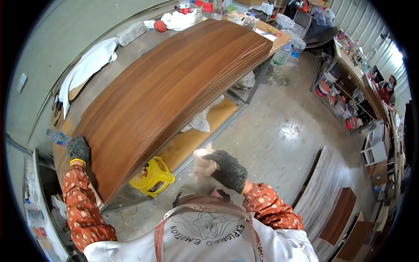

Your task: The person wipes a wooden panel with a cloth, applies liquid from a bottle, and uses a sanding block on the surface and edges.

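While the gloved left hand point(78, 148) is resting flat on the near corner of the stacked brown veneer sheets point(174, 91) lying on the workbench point(131, 48), the right hand point(229, 171) is apparently closing on a blurred pale rag point(201, 162); the sheets are looking thin, floppy, best lifted by opposite edges.

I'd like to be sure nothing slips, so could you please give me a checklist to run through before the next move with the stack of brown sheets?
1. Left hand on the stack of brown wood-grain sheets: ok, the gloved hand rests at its near left corner.
2. Right hand free: not ok, it holds a pale cloth.
3. Gloves on both hands: ok.
4. Stack supported: ok, it lies on the workbench, though its near edge overhangs.
5. Floor below the edge: not ok, a yellow plastic container sits there.
6. Firmness of the left grip: cannot tell.
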`<state>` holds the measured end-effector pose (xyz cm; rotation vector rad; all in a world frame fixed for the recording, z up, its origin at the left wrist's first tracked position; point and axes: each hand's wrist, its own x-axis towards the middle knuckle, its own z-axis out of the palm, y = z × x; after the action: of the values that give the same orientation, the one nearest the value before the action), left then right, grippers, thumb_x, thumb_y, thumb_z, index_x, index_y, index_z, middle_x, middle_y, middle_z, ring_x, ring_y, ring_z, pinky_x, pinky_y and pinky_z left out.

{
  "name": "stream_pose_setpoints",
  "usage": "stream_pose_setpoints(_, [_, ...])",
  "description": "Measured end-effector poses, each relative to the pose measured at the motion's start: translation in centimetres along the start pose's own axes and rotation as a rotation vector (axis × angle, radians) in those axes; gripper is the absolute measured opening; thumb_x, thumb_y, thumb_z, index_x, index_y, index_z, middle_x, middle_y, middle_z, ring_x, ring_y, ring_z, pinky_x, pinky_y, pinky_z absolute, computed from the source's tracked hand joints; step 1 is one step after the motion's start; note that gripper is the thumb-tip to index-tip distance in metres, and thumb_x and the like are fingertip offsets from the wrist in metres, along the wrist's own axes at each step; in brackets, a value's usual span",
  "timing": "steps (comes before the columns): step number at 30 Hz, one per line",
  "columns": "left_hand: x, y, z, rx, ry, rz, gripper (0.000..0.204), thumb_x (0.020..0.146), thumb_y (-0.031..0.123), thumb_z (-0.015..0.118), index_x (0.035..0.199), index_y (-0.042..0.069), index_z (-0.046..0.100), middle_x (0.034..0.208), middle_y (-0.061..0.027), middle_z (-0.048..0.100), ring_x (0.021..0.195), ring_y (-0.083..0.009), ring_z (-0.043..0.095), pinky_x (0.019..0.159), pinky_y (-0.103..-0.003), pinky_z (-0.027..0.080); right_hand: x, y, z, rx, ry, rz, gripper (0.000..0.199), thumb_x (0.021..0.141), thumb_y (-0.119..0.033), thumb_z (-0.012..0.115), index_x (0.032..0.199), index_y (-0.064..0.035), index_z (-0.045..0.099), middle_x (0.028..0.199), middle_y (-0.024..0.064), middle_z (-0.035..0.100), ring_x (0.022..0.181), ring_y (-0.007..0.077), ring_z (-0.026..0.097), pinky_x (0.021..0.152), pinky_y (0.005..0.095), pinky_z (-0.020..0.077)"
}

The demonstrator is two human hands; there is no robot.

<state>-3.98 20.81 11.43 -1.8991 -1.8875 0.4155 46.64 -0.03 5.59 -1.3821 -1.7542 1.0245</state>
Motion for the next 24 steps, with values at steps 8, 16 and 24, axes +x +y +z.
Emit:
stream_pose_setpoints(8, [5.9, 6.8, -1.7, -0.126, 0.207, 0.128, 0.035, 0.084, 0.011, 0.057, 0.118, 0.006, 0.054, 0.114, -0.0191, 0.061, 0.105, -0.0382, 0.058, 0.092, -0.047, 0.046, -2.0, 7.2, -3.1, -0.044, 0.18, -0.021, 0.044, 0.08, -0.02, 0.07, 0.122, -0.012, 0.06, 0.119, 0.0165, 0.059, 0.105, 0.0349, 0.06, 0.091, 0.0408, 0.0487])
stream_pose_setpoints(16, [23.6, 21.7, -5.5, -0.53, 0.373, 0.08, 0.039, 0.094, 0.022, 0.044, 0.13, 0.01, 0.05, 0.122, -0.0201, 0.059, 0.11, -0.0412, 0.056, 0.095, -0.049, 0.044, 0.6, 10.0, -13.9, -0.075, 0.35, 0.125, 0.044, 0.076, -0.012, 0.071, 0.119, -0.0098, 0.061, 0.119, 0.0172, 0.06, 0.109, 0.0354, 0.058, 0.092, 0.0415, 0.0483])
stream_pose_setpoints(24, [33.3, 40.6, -18.0, -0.527, 0.24, 0.115, 0.045, 0.097, 0.041, 0.036, 0.13, 0.013, 0.05, 0.115, -0.0202, 0.063, 0.106, -0.0452, 0.058, 0.095, -0.056, 0.041, 6.2, 14.0, -27.1, -0.238, 0.711, 0.157, 0.049, 0.076, -0.015, 0.074, 0.121, -0.0053, 0.058, 0.115, 0.0127, 0.061, 0.106, 0.0257, 0.059, 0.094, 0.0359, 0.0465])
